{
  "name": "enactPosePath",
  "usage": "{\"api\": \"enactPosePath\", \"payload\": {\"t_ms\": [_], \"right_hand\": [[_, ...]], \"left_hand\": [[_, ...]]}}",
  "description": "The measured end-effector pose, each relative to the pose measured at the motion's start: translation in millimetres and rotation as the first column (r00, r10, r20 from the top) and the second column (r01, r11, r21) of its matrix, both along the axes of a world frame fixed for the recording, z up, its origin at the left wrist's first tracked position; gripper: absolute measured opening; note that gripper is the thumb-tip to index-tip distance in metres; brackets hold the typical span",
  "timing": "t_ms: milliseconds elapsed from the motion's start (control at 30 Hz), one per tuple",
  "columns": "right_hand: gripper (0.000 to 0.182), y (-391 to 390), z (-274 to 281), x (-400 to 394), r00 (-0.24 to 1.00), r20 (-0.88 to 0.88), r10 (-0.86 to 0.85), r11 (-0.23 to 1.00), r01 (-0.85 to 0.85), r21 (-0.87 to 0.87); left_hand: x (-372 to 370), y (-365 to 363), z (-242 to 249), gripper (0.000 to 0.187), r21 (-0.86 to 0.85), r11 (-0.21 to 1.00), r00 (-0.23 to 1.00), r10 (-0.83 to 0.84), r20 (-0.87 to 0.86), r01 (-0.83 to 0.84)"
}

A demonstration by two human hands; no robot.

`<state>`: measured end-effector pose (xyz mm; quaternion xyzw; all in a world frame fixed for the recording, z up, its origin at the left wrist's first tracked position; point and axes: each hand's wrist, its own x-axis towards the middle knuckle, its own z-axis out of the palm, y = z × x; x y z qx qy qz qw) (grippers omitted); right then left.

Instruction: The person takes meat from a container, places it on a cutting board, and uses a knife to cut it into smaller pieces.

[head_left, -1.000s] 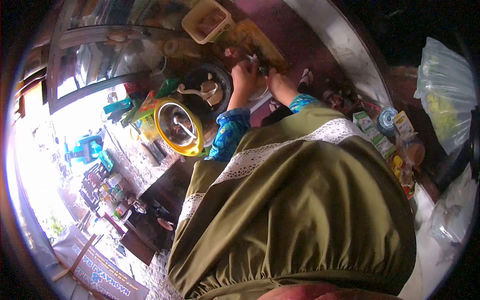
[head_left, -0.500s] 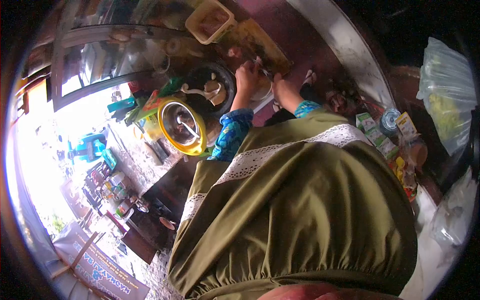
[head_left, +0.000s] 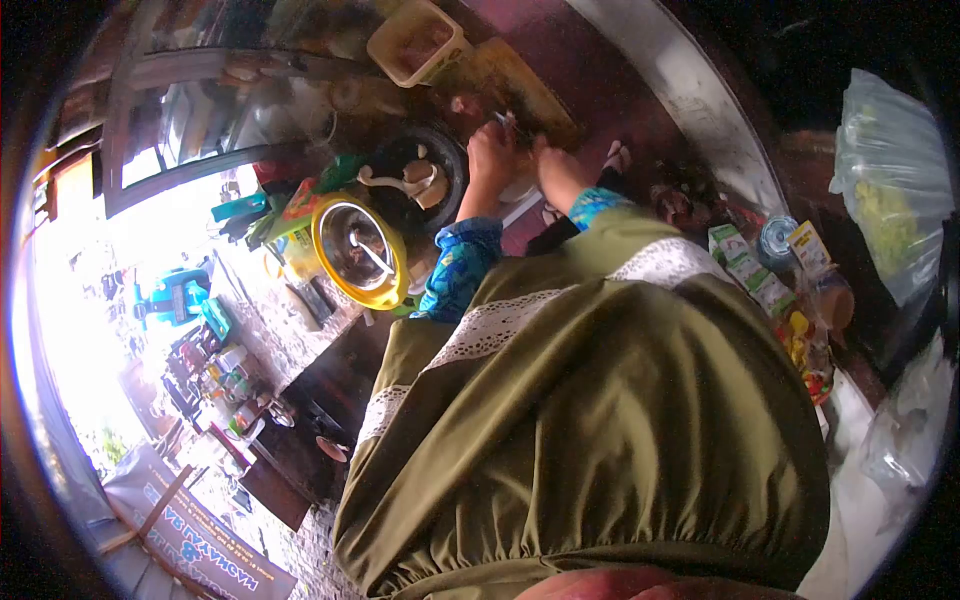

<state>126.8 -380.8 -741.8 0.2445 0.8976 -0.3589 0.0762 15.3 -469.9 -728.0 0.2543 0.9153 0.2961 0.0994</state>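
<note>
My left hand [head_left: 490, 158] is closed, its fingertips at the near edge of a worn yellow-brown board [head_left: 535, 88]. Beside it, the fingers of my right hand [head_left: 562, 172] are also closed, a little lower and to the right. Something small and pale shows at the left fingertips; what either hand holds is too small and dark to make out. A pinkish piece [head_left: 462, 104] lies on the board left of the hands. Partly hidden between my wrists is a pale container [head_left: 520, 198].
A cream tub [head_left: 416, 42] stands beyond the board. To the left are a dark round pan [head_left: 440, 150] holding a stone-coloured piece and a white utensil, and a yellow-rimmed bowl [head_left: 392, 285] with a spoon. Packets [head_left: 752, 270] and a plastic bag [head_left: 890, 190] are on the right.
My right hand has shifted slightly up and left, its fingertips nearer the board. My left hand has barely moved, and the whole view has shifted slightly.
</note>
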Motion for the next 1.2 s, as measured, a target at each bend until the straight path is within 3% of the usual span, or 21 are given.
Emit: {"api": "enactPosePath", "payload": {"t_ms": [200,300,367,500,567,600,733,800,833,867,900,1033,1133,1200], "right_hand": [[0.033,6,-8,-13,1.000,0.023,0.012,0.999,-0.011,-0.041],[0.031,8,-2,-7,0.999,0.028,0.043,0.999,-0.043,-0.019],[0.025,6,9,-1,0.998,0.046,0.047,0.997,-0.049,0.058],[0.022,5,10,7,0.991,0.130,-0.012,0.999,0.007,0.036],[0.034,4,-4,-4,0.998,-0.041,0.057,0.997,-0.055,0.045],[0.031,6,-10,-8,0.999,-0.025,0.035,0.999,-0.035,-0.011],[0.028,8,26,5,1.000,0.025,-0.005,1.000,0.005,-0.011],[0.022,10,30,19,0.968,0.079,-0.238,0.885,0.249,-0.392],[0.022,10,25,18,0.970,0.080,-0.231,0.890,0.244,-0.386],[0.024,8,21,17,0.993,0.050,-0.107,0.982,0.113,-0.152],[0.026,8,16,15,0.998,0.050,0.024,0.995,-0.028,0.092],[0.022,11,12,-5,0.998,0.007,0.067,0.998,-0.067,0.003],[0.022,14,19,-6,0.998,0.008,0.056,0.998,-0.056,0.017],[0.023,18,24,5,0.984,0.101,0.147,0.981,-0.158,0.112]], "left_hand": [[-5,-6,0,0.028,0.012,1.000,1.000,-0.013,-0.010,0.014],[-8,-5,0,0.033,-0.003,0.995,0.995,-0.096,-0.011,0.096],[-8,-1,4,0.020,-0.032,0.999,0.999,-0.028,0.031,0.029],[-4,6,14,0.017,-0.072,0.997,0.999,-0.002,0.034,0.004],[-1,8,29,0.017,-0.090,0.993,0.997,-0.080,-0.002,0.079],[3,11,37,0.018,-0.040,0.999,0.999,0.002,0.037,-0.001],[-7,7,18,0.018,0.001,1.000,0.993,0.016,0.118,-0.016],[-9,8,14,0.018,-0.026,0.999,0.998,0.026,0.064,-0.025],[-9,10,15,0.017,-0.053,0.998,0.999,0.035,0.009,-0.034],[-9,9,13,0.017,-0.049,0.998,0.999,0.041,0.013,-0.040],[-9,7,12,0.017,-0.012,1.000,1.000,0.015,-0.002,-0.015],[-3,7,20,0.016,0.043,0.999,0.998,-0.005,0.063,0.003],[-6,6,27,0.014,0.009,0.999,0.999,-0.037,0.021,0.037],[-16,6,31,0.015,-0.024,0.999,0.999,0.038,0.019,-0.038]]}}
